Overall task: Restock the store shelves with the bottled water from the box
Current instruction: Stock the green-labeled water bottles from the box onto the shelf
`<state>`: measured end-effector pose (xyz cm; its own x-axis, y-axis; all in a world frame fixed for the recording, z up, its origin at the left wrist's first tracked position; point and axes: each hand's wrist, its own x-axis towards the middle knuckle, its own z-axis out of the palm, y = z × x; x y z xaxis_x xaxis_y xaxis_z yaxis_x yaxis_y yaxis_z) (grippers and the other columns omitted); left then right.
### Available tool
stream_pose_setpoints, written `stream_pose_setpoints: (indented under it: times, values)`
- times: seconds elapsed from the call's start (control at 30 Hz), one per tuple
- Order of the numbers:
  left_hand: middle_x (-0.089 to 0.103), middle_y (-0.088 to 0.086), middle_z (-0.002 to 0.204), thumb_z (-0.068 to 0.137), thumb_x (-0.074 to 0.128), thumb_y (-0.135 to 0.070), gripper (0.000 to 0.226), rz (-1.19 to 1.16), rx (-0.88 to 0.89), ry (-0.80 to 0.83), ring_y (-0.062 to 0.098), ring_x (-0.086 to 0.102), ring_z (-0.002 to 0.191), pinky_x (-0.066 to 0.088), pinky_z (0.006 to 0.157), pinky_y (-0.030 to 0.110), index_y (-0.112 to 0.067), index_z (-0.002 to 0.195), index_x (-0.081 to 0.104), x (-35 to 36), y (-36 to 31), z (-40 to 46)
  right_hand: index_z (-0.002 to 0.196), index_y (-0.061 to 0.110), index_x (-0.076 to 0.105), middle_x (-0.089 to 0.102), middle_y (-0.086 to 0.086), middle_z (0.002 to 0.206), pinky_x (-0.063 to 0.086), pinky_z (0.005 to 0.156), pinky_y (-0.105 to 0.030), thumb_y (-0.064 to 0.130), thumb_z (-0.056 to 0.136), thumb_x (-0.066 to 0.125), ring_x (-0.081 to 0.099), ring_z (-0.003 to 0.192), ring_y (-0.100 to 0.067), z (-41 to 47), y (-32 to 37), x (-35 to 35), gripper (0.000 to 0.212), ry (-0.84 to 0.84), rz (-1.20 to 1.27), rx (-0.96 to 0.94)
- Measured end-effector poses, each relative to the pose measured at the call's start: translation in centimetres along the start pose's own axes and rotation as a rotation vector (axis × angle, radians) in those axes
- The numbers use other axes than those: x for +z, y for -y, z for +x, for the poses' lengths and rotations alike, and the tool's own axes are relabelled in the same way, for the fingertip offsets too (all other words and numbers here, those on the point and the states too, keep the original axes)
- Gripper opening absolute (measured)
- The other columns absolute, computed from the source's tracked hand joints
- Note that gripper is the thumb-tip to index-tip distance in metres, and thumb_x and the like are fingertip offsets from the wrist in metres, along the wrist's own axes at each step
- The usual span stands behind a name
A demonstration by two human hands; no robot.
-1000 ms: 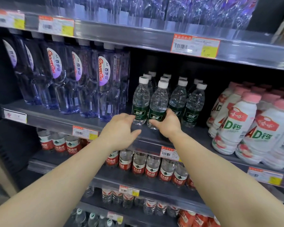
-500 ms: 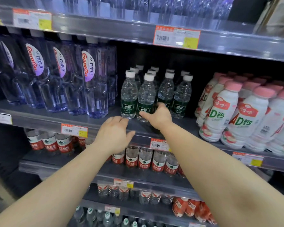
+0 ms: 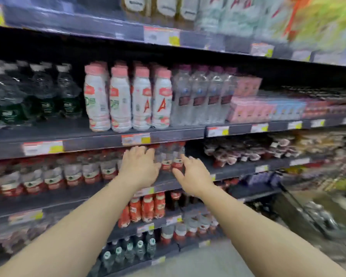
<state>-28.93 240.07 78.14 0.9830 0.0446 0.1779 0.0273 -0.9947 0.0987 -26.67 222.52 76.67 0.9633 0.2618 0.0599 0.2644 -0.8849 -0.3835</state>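
In front of the red-label shelf (image 3: 48, 198), both my arms reach forward, and neither grip holds anything. My left hand (image 3: 139, 169) is spread flat, fingers straight, at the front of the red-label water bottles (image 3: 172, 159); whether the fingertips actually touch them I cannot tell through the blur. My right hand (image 3: 194, 174) hangs relaxed and loose just right of that same cluster, thumb out toward it.

The green-label water bottles (image 3: 68, 96) stand one shelf up, far left, beside the white milk-drink bottles (image 3: 120, 100). The box itself I cannot make out; a dark blurred shape sits low at the right, too smeared to name.

I judge the step in hand to be coming away from the shelf to fetch more stock. To do it well, I should draw both hands straight back, keeping the fingers clear of the front row so nothing tips or turns its label. Then turn toward the supply, take bottles by the body rather than the cap, and bring them back upright to the green-label row, label outward.
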Motion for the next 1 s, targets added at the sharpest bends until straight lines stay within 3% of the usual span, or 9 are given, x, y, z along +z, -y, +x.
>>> stream_pose_setpoints:
  times: [0.1,0.27,0.37,0.47,0.63,0.8,1.0]
  values:
    - [0.050,0.010,0.142,0.092,0.046,-0.053,0.058,-0.006,0.223,0.042,0.032,0.044,0.131,0.037,0.107,0.042,-0.018,0.138,0.048,2.4,-13.2,1.1,0.156,0.026,0.015,0.015,-0.007,0.163,0.018,0.119,-0.049,0.059,0.098,0.032,0.009,0.149,-0.031,-4.9,-12.6,-4.6,0.068,0.009,-0.192,0.233]
    - [0.044,0.011,0.148,0.094,0.043,-0.055,0.062,-0.026,0.502,0.099,0.031,0.040,0.135,0.034,0.110,0.043,-0.020,0.144,0.041,4.7,-30.9,2.1,0.155,0.028,0.017,0.010,-0.007,0.164,0.013,0.119,-0.050,0.061,0.098,0.028,0.005,0.150,-0.032,-11.6,-26.8,-10.4,0.067,-0.020,-0.193,0.510]
    - [0.050,0.007,0.139,0.094,0.043,-0.055,0.052,-0.038,0.613,0.136,0.030,0.043,0.129,0.036,0.106,0.044,-0.021,0.133,0.048,6.5,-38.2,3.1,0.154,0.028,0.019,0.011,-0.007,0.163,0.011,0.119,-0.049,0.059,0.098,0.029,0.005,0.150,-0.031,-13.9,-32.9,-12.0,0.065,-0.065,-0.154,0.633]
    - [0.054,0.004,0.130,0.095,0.042,-0.055,0.048,-0.053,0.675,0.180,0.028,0.046,0.123,0.038,0.103,0.043,-0.021,0.129,0.049,8.3,-43.5,5.0,0.153,0.028,0.022,0.014,-0.006,0.163,0.011,0.119,-0.049,0.058,0.098,0.030,0.007,0.149,-0.031,-13.9,-38.2,-12.8,0.063,-0.108,-0.141,0.707]
    - [0.047,0.006,0.142,0.095,0.042,-0.056,0.059,-0.064,0.730,0.214,0.029,0.040,0.133,0.034,0.110,0.044,-0.020,0.142,0.042,12.7,-50.9,11.3,0.152,0.029,0.023,0.016,-0.008,0.162,0.011,0.118,-0.051,0.059,0.097,0.032,0.009,0.149,-0.033,-9.8,-46.5,-14.0,0.063,-0.136,-0.157,0.754]
    - [0.050,0.007,0.135,0.094,0.044,-0.055,0.052,-0.045,0.777,0.278,0.029,0.041,0.129,0.035,0.107,0.046,-0.021,0.132,0.048,16.7,-58.7,20.5,0.152,0.029,0.022,0.021,-0.007,0.161,0.015,0.119,-0.051,0.061,0.096,0.034,0.015,0.148,-0.031,-4.2,-56.3,-17.0,0.066,-0.125,-0.198,0.829]
    - [0.043,0.008,0.145,0.093,0.044,-0.057,0.062,-0.008,0.790,0.333,0.030,0.036,0.136,0.031,0.110,0.046,-0.022,0.144,0.040,21.8,-64.5,28.0,0.151,0.024,0.029,0.033,-0.010,0.155,0.026,0.117,-0.049,0.060,0.094,0.041,0.027,0.143,-0.032,0.2,-67.8,-17.7,0.068,-0.074,-0.235,0.921]
